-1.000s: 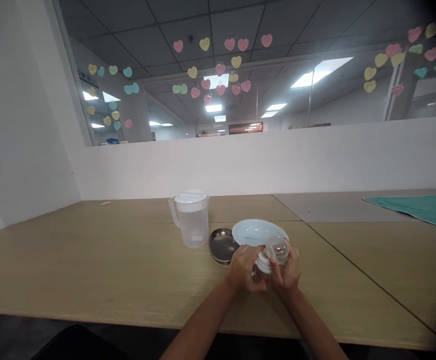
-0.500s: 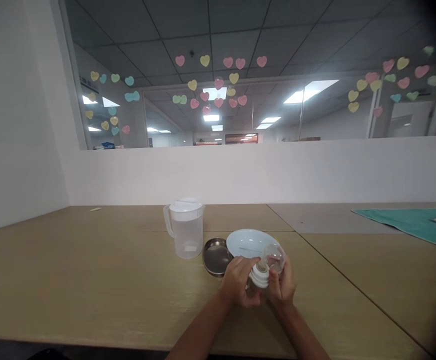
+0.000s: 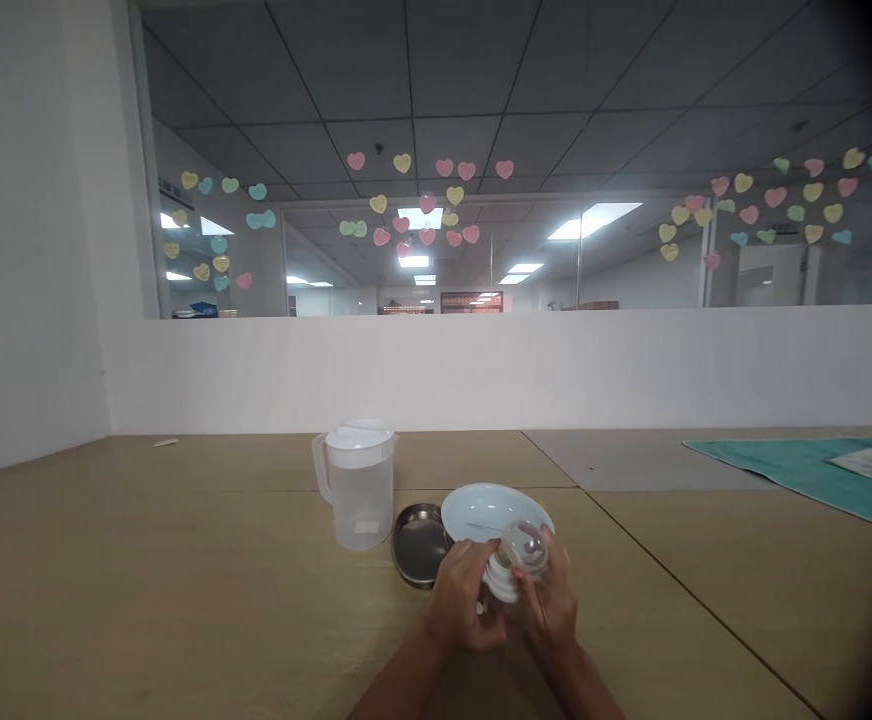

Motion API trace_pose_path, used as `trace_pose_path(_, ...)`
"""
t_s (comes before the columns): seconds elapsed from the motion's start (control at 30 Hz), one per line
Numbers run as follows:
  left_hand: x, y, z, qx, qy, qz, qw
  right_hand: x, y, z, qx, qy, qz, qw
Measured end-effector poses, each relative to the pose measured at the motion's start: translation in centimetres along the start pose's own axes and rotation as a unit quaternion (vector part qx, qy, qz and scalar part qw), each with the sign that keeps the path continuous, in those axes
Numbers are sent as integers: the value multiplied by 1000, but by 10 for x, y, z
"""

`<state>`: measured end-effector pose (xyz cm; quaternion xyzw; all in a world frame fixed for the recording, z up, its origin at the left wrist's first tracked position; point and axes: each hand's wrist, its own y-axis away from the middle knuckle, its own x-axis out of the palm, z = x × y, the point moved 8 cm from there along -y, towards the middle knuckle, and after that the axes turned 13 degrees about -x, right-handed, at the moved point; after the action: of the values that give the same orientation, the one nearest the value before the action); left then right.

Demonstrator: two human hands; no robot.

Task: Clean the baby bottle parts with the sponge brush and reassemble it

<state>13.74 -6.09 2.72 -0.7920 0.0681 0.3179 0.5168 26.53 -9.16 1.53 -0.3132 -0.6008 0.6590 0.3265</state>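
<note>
We have our left hand wrapped around the side of a bottle, whose white collar, ringed with smooth ridges, shows between our hands; its body is mostly hidden. Our right hand grasps a clear domed cap, glossy and rounded, its thumb close against the collar. We cannot tell whether the cap touches the collar. We hold both pieces above the table, in front of an oval, pale-blue dish with a smooth, shiny surface. A thin, straight stick lies in the dish. Just left of it we see a shallow metal tray with rounded ends and a dull sheen. Farther left stands an upright jug of frosted, translucent plastic, with a white lid and a looped handle. The tabletop beneath is smooth and tan, crossed by straight seams. At far right we see a flat teal cloth, and behind everything, a plain white wall.
</note>
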Motion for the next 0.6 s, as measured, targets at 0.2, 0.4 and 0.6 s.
trace_pose_path(0.2, 4, 2, 10, -53, 10, 19, 998, -10, 9, -22, 128, 25, -81, 988)
trace_pose_path(0.4, -35, -16, 5, -54, 51, -66, 995, 0, 5, -38, 288, -56, -20, 956)
trace_pose_path(0.6, -163, -96, -103, -11, 306, -178, 935, 9, 19, -51, 356, -51, 33, 932)
